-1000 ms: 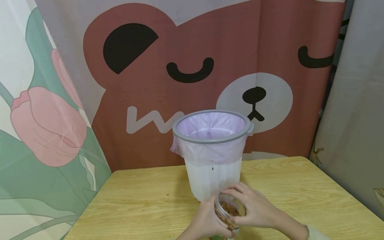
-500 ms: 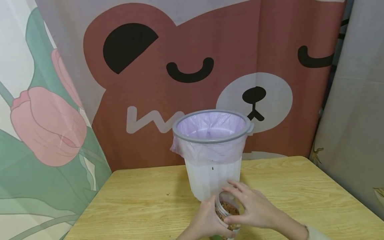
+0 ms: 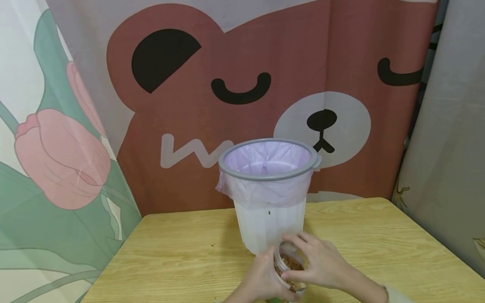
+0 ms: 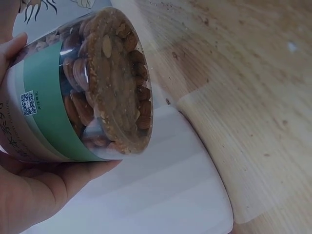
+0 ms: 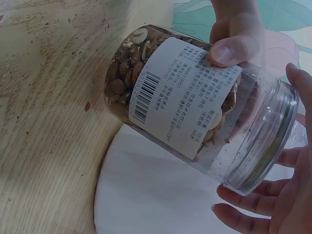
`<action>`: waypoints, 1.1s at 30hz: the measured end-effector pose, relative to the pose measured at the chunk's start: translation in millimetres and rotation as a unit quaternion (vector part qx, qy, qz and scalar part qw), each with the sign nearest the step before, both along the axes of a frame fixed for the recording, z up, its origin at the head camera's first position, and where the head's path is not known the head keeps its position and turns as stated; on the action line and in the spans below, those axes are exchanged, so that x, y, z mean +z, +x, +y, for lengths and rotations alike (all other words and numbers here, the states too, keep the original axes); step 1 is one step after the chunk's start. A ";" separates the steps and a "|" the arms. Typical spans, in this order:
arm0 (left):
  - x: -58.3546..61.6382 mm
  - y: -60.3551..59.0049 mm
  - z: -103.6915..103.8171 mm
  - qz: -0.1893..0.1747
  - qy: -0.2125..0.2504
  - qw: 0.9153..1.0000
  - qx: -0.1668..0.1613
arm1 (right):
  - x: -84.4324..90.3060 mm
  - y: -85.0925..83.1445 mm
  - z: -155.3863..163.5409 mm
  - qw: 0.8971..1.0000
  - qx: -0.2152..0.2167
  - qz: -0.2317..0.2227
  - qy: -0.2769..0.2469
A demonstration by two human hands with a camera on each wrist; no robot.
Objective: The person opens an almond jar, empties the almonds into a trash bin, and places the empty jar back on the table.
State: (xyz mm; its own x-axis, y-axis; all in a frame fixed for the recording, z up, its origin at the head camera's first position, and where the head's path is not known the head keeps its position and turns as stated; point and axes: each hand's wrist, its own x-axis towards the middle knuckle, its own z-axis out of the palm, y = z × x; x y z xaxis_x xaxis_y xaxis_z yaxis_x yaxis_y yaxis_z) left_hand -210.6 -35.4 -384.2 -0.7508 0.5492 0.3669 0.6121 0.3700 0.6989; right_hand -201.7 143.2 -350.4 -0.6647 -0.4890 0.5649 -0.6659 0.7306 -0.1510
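A white bin [image 3: 270,223] lined with a purple bag [image 3: 265,168] stands on the wooden surface [image 3: 182,261], its liner showing nothing inside from the head view. Just in front of it, a person holds a clear plastic jar [image 5: 190,105] of brown nuts [image 4: 109,80] tilted above the surface, base toward the wood and mouth toward the right hand. The left hand [image 3: 261,280] grips the jar round its labelled body, its thumb [image 5: 231,48] pressed on the white label [image 5: 183,100]. The right hand [image 3: 322,265] cups the lid [image 5: 265,141], its fingers [image 5: 243,219] curled loosely round the rim, closing on the cap. The lid appears to sit on the jar, so the opening looks under way rather than finished; nothing has been tipped into the bin, and most of the work seems left. The jar lies between both palms, just beside the bin wall.
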 end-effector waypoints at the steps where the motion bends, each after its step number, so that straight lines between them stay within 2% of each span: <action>1: 0.0 0.0 0.0 0.000 0.000 1.000 0.001 | 0.0 0.0 0.2 1.000 0.002 -0.001 0.000; 10: -1.1 -1.7 -0.4 -0.002 0.005 1.000 -0.019 | -1.9 -0.1 2.0 1.000 0.030 0.003 0.003; 17: -3.1 -2.6 -0.9 -0.014 0.015 0.999 -0.030 | -3.1 -2.0 2.7 0.997 0.082 -0.003 -0.007; 23: -3.8 -2.8 -0.9 0.000 0.013 1.000 -0.023 | -3.2 -2.4 3.5 0.992 0.121 0.012 -0.012; 27: -2.4 -2.7 -0.6 -0.001 0.010 1.000 -0.020 | -3.3 -2.0 4.5 0.994 0.110 0.020 0.001; 30: -1.5 -2.5 -0.4 -0.014 0.013 1.000 -0.021 | -3.7 -2.5 5.3 0.996 0.089 0.025 0.012; 33: -1.6 -2.6 -0.1 -0.011 0.013 1.000 -0.021 | -4.0 -3.6 5.2 0.997 0.065 0.032 0.009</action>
